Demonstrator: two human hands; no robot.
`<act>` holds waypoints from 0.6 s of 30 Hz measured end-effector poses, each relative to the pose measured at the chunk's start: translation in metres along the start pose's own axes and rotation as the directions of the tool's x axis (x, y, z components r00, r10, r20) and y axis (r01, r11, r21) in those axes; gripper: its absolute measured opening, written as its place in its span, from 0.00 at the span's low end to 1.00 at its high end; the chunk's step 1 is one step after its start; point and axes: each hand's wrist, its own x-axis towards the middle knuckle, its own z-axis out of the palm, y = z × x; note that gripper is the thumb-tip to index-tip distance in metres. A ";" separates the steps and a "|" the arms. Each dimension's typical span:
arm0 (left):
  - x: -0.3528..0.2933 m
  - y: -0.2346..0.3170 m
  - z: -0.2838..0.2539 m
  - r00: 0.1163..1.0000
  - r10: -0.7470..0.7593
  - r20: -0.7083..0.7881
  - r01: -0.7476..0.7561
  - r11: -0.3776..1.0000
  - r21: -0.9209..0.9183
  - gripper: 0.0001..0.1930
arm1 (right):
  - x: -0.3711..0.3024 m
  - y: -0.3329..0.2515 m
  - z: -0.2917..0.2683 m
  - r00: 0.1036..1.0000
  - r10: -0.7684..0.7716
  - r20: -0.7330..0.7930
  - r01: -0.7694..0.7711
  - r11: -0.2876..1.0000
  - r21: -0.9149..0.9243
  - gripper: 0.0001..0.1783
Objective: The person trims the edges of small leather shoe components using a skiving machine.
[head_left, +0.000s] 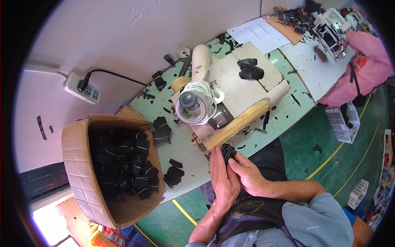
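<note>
Far left of the grip, and beyond it, a white power strip (84, 88) is fixed to the wall, a black plug in it. Nearer, a cardboard box (76, 164) gapes open, heaped with black bundles. Between box and grip, loose black pieces (174, 175) lie on the bench (191, 158); another dark bundle (161, 131) rests farther off, beside the box rim. Ahead and slightly left of the grip, coiled white cord (210, 96) rests on a pale machine (226, 74).

The left grip (225, 181) is nearly flat, fingers straight and together. The right grip (249, 175) is partly closed, thumb forward, and a black banded bundle (228, 151) is held between the two. Just ahead, a wooden bar (242, 123) lies across the way to the machine; whether fingertips touch it, I cannot tell. Well right of the grip, a white crate (343, 123) stands on the green floor, near a co-worker's pink sleeve (372, 61).
</note>
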 end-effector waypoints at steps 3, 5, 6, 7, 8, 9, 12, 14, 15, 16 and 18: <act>-0.006 -0.004 -0.003 0.995 0.101 0.022 -0.103 0.986 0.130 0.27 | -0.002 0.008 0.003 0.992 0.127 -0.004 -0.125 0.982 0.143 0.25; -0.005 -0.009 -0.007 0.994 0.104 0.043 -0.110 0.979 0.169 0.27 | -0.004 0.011 0.001 0.983 0.183 0.004 -0.180 0.964 0.195 0.25; -0.003 -0.011 -0.010 0.992 0.119 0.036 -0.123 0.978 0.167 0.27 | -0.003 0.012 -0.002 0.977 0.211 0.029 -0.213 0.966 0.149 0.25; 0.001 -0.016 -0.020 0.990 0.067 0.121 -0.085 0.986 0.145 0.25 | -0.002 0.014 -0.006 0.974 0.200 0.104 -0.213 0.967 0.136 0.26; 0.006 -0.020 -0.030 0.989 0.065 0.133 -0.085 0.986 0.146 0.25 | -0.001 0.015 -0.013 0.970 0.238 0.048 -0.242 0.965 0.105 0.26; 0.013 -0.025 -0.040 0.979 -0.066 0.195 0.070 0.998 -0.010 0.24 | 0.001 0.015 -0.024 0.985 0.166 0.053 -0.157 0.978 -0.140 0.25; 0.032 -0.037 -0.071 0.902 -0.265 0.341 0.377 0.869 -0.321 0.21 | 0.020 0.018 -0.052 0.981 -0.037 -0.192 -0.045 0.913 -0.406 0.23; 0.039 -0.040 -0.081 0.891 -0.285 0.353 0.403 0.854 -0.328 0.21 | 0.034 0.023 -0.063 0.959 -0.244 -0.145 0.188 0.928 -0.320 0.23; 0.040 -0.040 -0.083 0.870 -0.321 0.374 0.449 0.828 -0.335 0.21 | 0.039 0.027 -0.064 0.957 -0.248 -0.148 0.191 0.930 -0.315 0.23; 0.041 -0.040 -0.085 0.851 -0.347 0.395 0.487 0.804 -0.343 0.21 | 0.045 0.031 -0.062 0.941 -0.281 -0.188 0.233 0.942 -0.240 0.24; 0.038 -0.040 -0.085 0.855 -0.343 0.390 0.485 0.796 -0.363 0.21 | 0.053 0.037 -0.056 0.921 -0.312 -0.232 0.281 0.947 -0.156 0.24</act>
